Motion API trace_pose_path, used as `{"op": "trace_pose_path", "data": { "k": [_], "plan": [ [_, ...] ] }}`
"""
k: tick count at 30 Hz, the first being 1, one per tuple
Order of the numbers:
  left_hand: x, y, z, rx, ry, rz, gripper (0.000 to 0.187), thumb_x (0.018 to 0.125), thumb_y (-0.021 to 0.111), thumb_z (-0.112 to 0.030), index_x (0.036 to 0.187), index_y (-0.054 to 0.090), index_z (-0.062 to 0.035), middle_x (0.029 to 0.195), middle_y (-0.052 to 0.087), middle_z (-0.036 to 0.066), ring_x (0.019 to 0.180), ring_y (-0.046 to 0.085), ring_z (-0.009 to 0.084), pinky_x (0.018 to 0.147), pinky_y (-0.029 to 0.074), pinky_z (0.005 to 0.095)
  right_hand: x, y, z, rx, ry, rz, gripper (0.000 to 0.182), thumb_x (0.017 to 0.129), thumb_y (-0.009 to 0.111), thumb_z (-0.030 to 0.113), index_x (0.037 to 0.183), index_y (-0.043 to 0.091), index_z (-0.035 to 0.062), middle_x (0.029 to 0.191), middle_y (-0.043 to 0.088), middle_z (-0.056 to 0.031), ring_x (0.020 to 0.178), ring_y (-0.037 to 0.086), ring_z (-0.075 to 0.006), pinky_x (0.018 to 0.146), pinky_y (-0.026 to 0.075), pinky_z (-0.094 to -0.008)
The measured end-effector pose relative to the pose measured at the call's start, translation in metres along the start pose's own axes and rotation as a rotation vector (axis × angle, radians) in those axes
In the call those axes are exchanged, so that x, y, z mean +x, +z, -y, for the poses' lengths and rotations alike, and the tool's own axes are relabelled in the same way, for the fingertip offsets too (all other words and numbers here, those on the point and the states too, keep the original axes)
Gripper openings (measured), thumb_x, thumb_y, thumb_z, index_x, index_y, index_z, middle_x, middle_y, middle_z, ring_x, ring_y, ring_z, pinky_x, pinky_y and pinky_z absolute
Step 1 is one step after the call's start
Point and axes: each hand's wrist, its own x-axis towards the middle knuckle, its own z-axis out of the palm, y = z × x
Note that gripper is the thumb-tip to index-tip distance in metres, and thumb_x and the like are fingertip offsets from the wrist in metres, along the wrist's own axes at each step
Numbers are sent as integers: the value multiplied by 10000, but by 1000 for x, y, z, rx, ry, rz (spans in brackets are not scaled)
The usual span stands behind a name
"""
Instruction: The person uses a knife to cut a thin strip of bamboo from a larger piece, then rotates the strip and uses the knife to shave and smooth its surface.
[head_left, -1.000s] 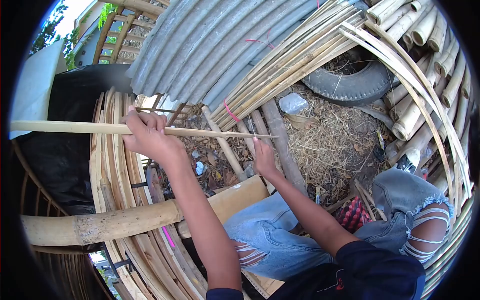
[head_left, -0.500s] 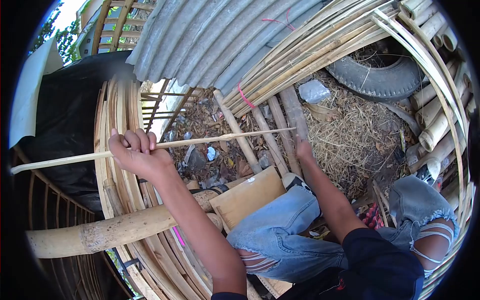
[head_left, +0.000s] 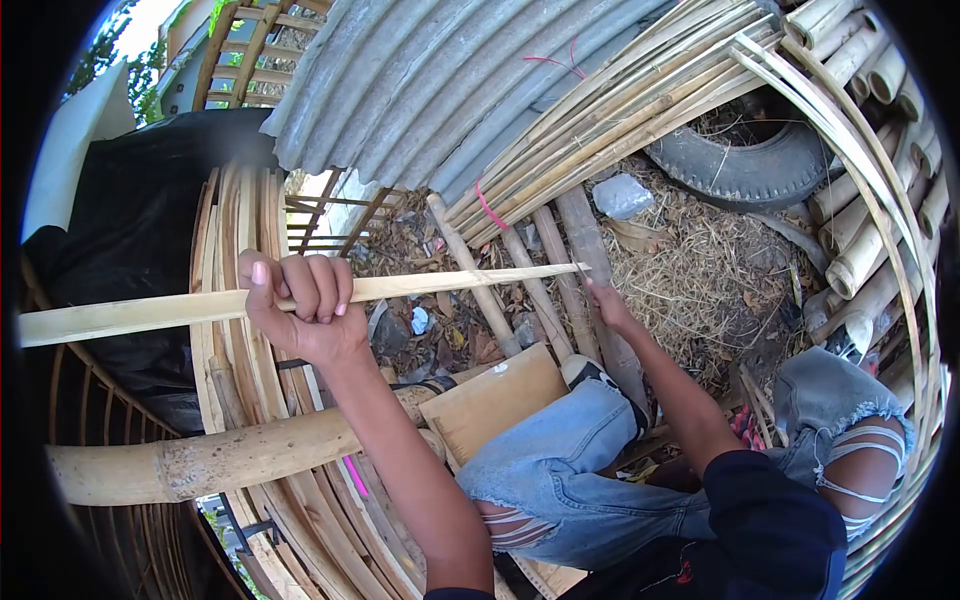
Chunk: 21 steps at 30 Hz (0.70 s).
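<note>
My left hand grips the pale strip in curled fingers. It runs left past them and right to a tip just beside my right hand, whose grip I cannot tell.

The strip is long, thin and pale yellow, its flat face showing, broad at the view's left edge and tapering to a narrow tip. Held in the left hand, it slants slightly upward to the right, its tip near the right hand.
</note>
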Motion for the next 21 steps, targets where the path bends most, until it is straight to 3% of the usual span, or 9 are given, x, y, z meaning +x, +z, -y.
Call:
{"op": "trace_pose_path", "data": {
  "k": [5, 7, 10, 11, 13, 16, 17, 19, 21],
  "plan": [
    [5, -4, 3, -106, -18, 212, 283, 861, 469, -198, 648, 285, -171, 370, 265, -58, 291, 194, 36, 282, 225, 173, -9, 1, 4, 100, -14, 19, 638, 884, 389, 509, 585, 464, -50, 482, 388, -104, 479, 424, -214, 526, 344, -413],
    [5, -4, 2, -117, -4, 262, 280, 849, 476, -189, 645, 284, -173, 366, 273, -60, 286, 211, 29, 282, 229, 167, -20, 13, 28, 381, 69, 263, 627, 885, 395, 509, 576, 469, -31, 481, 394, -97, 478, 422, -216, 528, 347, -411],
    [4, -3, 3, -115, 7, 247, 279, 839, 480, -183, 643, 281, -172, 360, 267, -63, 280, 218, 23, 274, 241, 162, -9, 31, 11, 26, 9, -305, 509, 892, 425, 510, 565, 387, 121, 493, 280, 57, 410, 249, -60, 391, 195, -244],
    [8, -1, 5, -117, 8, 260, 279, 837, 480, -181, 642, 279, -173, 357, 266, -63, 278, 219, 22, 272, 245, 162, -3, 25, 13, 30, 5, -313, 509, 892, 425, 510, 565, 387, 121, 493, 280, 57, 410, 249, -60, 391, 195, -244],
    [10, 5, 4, -125, -22, 285, 292, 830, 488, -184, 630, 275, -173, 350, 278, -61, 272, 216, 21, 272, 254, 157, -6, 23, 16, 324, -113, 116, 565, 906, 373, 509, 638, 538, 39, 530, 480, -47, 468, 468, -179, 468, 362, -316],
    [8, 11, 5, -154, -26, 365, 311, 808, 506, -168, 605, 271, -168, 339, 292, -58, 265, 224, 17, 271, 253, 156, 15, 28, -44, -128, 82, -222, 623, 916, 335, 503, 719, 589, -31, 600, 557, -147, 560, 554, -274, 557, 417, -388],
    [10, 14, 7, -165, -9, 375, 311, 808, 506, -168, 605, 271, -168, 339, 292, -58, 265, 224, 17, 271, 253, 156, 12, 16, -22, -128, 67, -238, 623, 916, 335, 503, 719, 589, -31, 600, 557, -147, 560, 554, -274, 557, 417, -388],
    [9, 19, 7, -127, -34, 431, 310, 821, 509, -179, 612, 280, -176, 342, 290, -72, 266, 215, 2, 275, 258, 137, -10, 14, 9, 284, 11, 203, 658, 903, 340, 526, 720, 580, -59, 577, 538, -170, 534, 545, -304, 550, 415, -418],
    [8, 21, 6, -133, -38, 448, 322, 826, 501, -173, 606, 266, -174, 341, 274, -73, 262, 200, 1, 267, 261, 139, 6, 41, -41, 108, 16, -34, 614, 897, 363, 528, 654, 532, -10, 522, 462, -111, 454, 456, -245, 473, 360, -384]
  ]
}}
